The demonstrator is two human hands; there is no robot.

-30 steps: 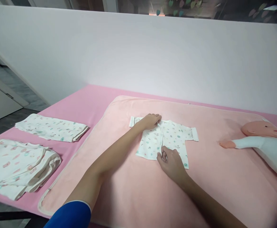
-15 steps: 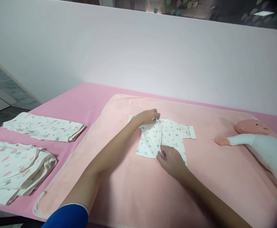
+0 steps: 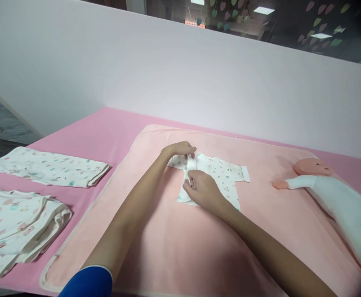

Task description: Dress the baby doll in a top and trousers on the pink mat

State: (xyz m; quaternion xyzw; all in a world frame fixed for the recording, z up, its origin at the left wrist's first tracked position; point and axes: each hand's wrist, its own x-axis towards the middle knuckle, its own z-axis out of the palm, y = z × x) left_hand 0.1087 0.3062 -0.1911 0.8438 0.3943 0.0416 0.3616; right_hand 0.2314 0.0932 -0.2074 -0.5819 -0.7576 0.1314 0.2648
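A small white baby shirt (image 3: pixel 222 173) with a printed pattern lies spread on a peach blanket (image 3: pixel 168 239). At its neckline, my left hand (image 3: pixel 182 149) pinches the edge of the front flap. My right hand (image 3: pixel 202 187) is closed on the same flap lower down, over the shirt's left half. Between the two hands the flap is folded back toward the left, showing its plain white inside. The shirt's right sleeve lies flat with its cuff turned up. Part of the lower shirt is hidden behind my right hand and wrist.
A baby doll (image 3: pixel 331 198) in a white body lies on the right of the blanket. Folded patterned baby clothes (image 3: pixel 50 167) and a second folded garment (image 3: pixel 16 227) rest on the pink mattress (image 3: pixel 84 128) at left. A white wall (image 3: pixel 180 78) rises behind.
Both hands have moved left with the front flap, turning it over to show its inside. My right hand has also gone up a little. The view has shifted slightly.
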